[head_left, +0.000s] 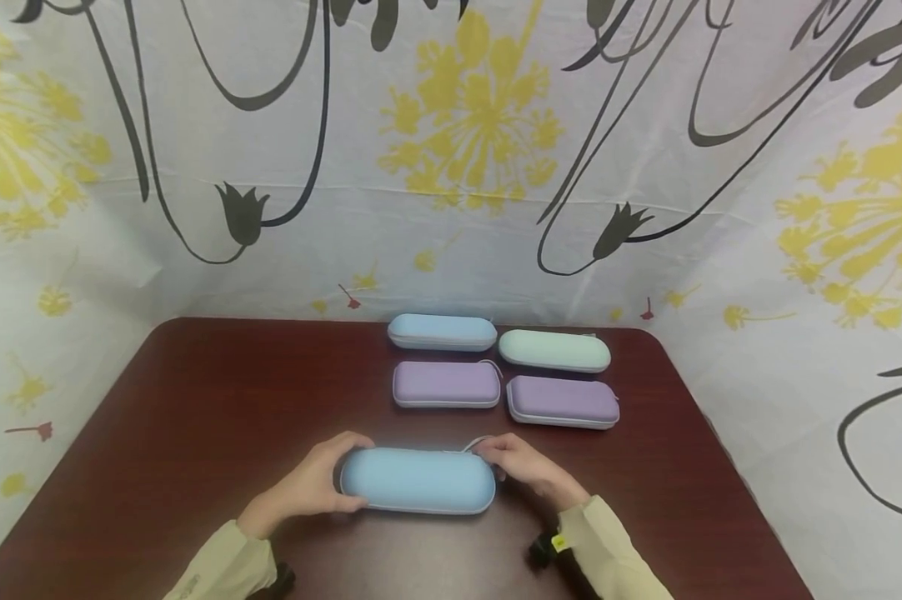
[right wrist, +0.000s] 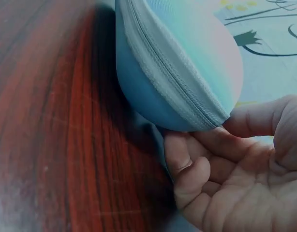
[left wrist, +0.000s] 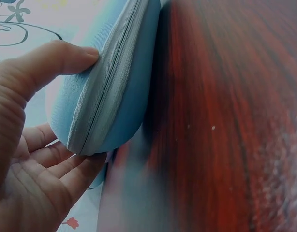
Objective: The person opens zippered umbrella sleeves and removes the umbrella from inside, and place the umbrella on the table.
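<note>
A light blue zippered glasses case [head_left: 418,481] lies crosswise at the near middle of the table, its zip closed where it shows. My left hand [head_left: 323,477] grips its left end, thumb on the near side and fingers on the far side. In the left wrist view the thumb [left wrist: 73,57] presses close by the grey zip [left wrist: 107,77]. My right hand [head_left: 522,462] holds the far right corner with bent fingers, beside a thin grey cord loop [head_left: 476,442]. The right wrist view has those fingers [right wrist: 194,176] curled at the case's end, the tips partly hidden behind it.
Behind it, two purple cases [head_left: 447,385] [head_left: 563,402] lie side by side. Farther back are another light blue case [head_left: 442,332] and a pale green case [head_left: 554,351]. The dark red-brown table [head_left: 271,383] meets a flower-patterned cloth [head_left: 451,250] at its back edge.
</note>
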Motion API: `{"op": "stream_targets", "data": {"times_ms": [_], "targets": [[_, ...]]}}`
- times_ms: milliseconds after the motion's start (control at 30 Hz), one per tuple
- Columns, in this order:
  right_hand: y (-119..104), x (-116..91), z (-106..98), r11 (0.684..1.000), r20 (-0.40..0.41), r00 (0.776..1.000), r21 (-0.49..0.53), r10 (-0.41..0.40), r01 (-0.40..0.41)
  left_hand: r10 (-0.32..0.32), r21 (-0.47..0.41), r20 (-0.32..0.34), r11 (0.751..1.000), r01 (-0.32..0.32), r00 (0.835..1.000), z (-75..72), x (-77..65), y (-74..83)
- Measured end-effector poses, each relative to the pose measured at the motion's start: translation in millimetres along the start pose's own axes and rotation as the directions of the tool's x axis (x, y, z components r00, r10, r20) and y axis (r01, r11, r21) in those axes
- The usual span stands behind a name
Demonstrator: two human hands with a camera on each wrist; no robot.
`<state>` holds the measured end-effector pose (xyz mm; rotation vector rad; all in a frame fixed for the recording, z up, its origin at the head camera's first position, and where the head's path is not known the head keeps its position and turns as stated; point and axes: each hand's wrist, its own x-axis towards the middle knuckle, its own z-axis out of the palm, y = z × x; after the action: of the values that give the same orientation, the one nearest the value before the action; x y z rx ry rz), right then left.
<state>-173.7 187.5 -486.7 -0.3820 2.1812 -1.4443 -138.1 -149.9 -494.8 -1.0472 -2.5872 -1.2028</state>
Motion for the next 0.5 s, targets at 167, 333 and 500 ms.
{"op": "stream_targets", "data": {"times_ms": [167,333,500], "targets": [[3.7,3.0,-1.3,0.999,0.024,1.0,0.042,-0.008,0.007,0.0,-0.012,0.0,1.0,0.0,1.0,0.6,-0.5,0.6],[5.5,4.6,-1.2,0.999,0.011,1.0,0.033,-0.025,0.025,0.002,-0.02,0.001,1.0,-0.002,1.0,1.5,-1.5,-0.9],[5.9,6.4,-2.1,0.998,0.0,1.0,0.069,-0.003,0.003,-0.002,-0.02,0.002,1.0,0.002,1.0,1.5,-1.6,-2.2]]}}
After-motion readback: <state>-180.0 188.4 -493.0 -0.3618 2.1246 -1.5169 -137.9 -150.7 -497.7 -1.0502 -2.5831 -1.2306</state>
